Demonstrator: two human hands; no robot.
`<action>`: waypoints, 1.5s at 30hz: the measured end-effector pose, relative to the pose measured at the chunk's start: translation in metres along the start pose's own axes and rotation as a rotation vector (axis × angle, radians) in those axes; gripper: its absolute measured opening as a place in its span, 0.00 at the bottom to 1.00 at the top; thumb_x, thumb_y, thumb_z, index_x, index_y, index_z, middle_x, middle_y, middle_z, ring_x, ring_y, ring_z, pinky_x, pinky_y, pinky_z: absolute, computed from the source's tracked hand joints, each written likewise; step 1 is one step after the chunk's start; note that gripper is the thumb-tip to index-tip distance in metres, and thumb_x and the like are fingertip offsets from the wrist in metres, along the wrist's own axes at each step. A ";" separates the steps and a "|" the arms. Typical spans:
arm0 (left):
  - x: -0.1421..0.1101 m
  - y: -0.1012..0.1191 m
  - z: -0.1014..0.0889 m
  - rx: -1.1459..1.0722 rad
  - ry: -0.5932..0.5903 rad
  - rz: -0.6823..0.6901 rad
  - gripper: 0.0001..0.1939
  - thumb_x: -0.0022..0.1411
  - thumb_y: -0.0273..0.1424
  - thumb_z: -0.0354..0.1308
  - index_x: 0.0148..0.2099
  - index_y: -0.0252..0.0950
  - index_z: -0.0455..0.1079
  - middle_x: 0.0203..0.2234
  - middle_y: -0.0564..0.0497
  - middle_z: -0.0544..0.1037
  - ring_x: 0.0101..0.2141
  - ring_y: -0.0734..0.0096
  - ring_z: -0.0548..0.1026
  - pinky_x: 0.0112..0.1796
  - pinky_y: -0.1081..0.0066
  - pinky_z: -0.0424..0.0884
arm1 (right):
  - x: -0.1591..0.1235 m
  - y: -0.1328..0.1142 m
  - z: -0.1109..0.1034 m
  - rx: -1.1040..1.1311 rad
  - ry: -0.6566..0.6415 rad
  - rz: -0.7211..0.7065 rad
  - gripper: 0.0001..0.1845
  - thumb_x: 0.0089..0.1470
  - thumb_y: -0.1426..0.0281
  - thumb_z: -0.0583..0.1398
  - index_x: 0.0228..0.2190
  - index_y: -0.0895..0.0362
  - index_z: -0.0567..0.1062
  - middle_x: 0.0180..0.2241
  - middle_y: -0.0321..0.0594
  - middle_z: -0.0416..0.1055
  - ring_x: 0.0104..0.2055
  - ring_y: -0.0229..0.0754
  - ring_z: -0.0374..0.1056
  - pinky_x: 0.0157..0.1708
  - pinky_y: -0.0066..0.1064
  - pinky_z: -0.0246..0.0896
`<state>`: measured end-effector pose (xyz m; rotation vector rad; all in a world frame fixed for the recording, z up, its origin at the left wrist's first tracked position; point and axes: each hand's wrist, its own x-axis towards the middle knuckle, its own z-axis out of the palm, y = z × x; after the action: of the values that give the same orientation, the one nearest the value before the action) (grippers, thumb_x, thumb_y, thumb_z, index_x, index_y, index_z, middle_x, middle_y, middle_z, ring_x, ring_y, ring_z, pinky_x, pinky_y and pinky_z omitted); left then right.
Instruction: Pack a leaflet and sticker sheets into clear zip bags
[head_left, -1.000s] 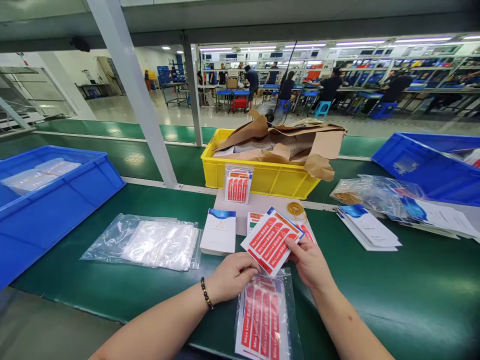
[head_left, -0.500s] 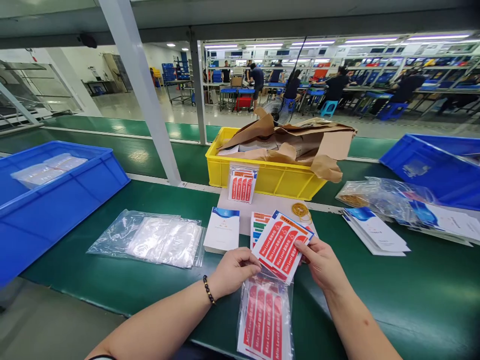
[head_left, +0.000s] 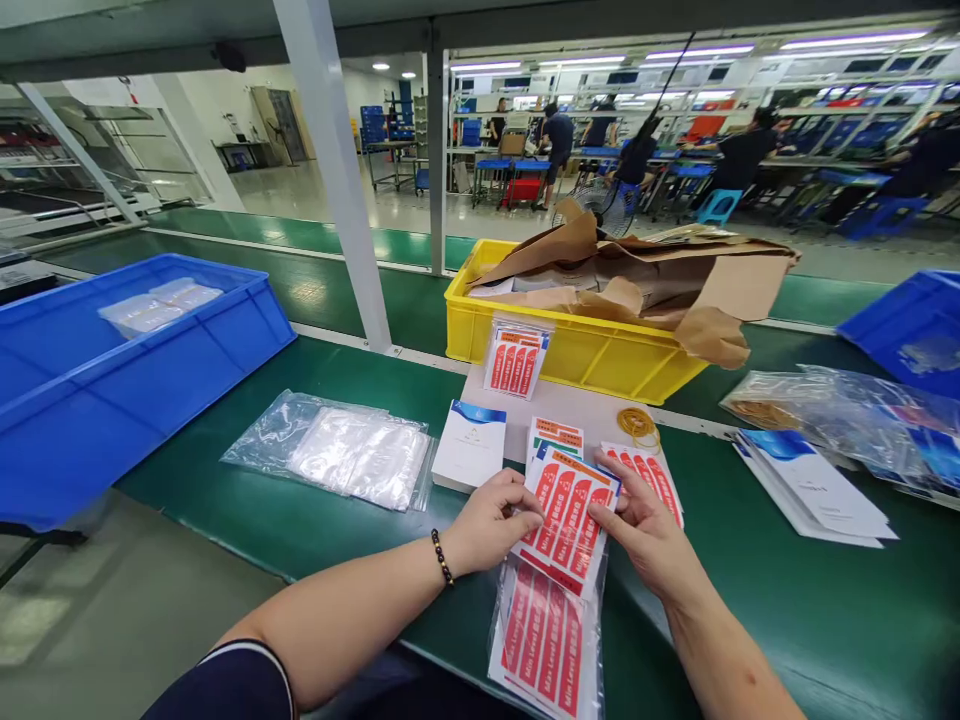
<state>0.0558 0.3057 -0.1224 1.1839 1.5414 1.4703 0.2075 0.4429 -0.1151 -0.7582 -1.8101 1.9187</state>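
The right hand (head_left: pixel 649 525) pinches red label sheets (head_left: pixel 566 520) reading "Max Level" and "Min Level"; the left (head_left: pixel 495 520) has thumb and fingertips nearly closed at their left edge. The yellow crate (head_left: pixel 577 350) stands beyond them; nearer the wearer than the sheets lies a bagged stack (head_left: pixel 546 635), similarly printed.

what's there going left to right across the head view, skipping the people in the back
blue bin at far left, clear plastic bags, upright-facing booklet stack, held red sticker sheets, rubber bands, fanned white booklets
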 end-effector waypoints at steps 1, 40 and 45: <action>0.000 0.000 0.000 -0.021 0.011 0.009 0.04 0.51 0.28 0.56 0.30 0.34 0.71 0.31 0.51 0.65 0.34 0.73 0.66 0.37 0.73 0.62 | 0.000 -0.001 -0.001 -0.074 -0.019 -0.013 0.28 0.45 0.62 0.61 0.49 0.50 0.63 0.33 0.40 0.72 0.34 0.43 0.68 0.34 0.34 0.64; -0.002 0.002 0.007 0.043 -0.097 -0.148 0.07 0.50 0.29 0.54 0.26 0.30 0.69 0.21 0.52 0.72 0.23 0.78 0.67 0.26 0.78 0.63 | -0.010 -0.007 0.033 -0.599 -0.261 -0.199 0.11 0.53 0.66 0.52 0.23 0.57 0.66 0.24 0.36 0.65 0.28 0.36 0.61 0.29 0.28 0.56; -0.005 0.010 -0.004 0.318 0.029 0.286 0.15 0.52 0.32 0.55 0.42 0.33 0.68 0.37 0.45 0.72 0.39 0.66 0.69 0.42 0.67 0.65 | -0.009 -0.006 0.022 -0.706 -0.203 -0.299 0.09 0.53 0.67 0.53 0.24 0.56 0.66 0.26 0.36 0.65 0.29 0.37 0.62 0.29 0.28 0.57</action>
<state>0.0550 0.2989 -0.1121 1.6305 1.7266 1.4590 0.1995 0.4207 -0.1075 -0.4533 -2.5965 1.1896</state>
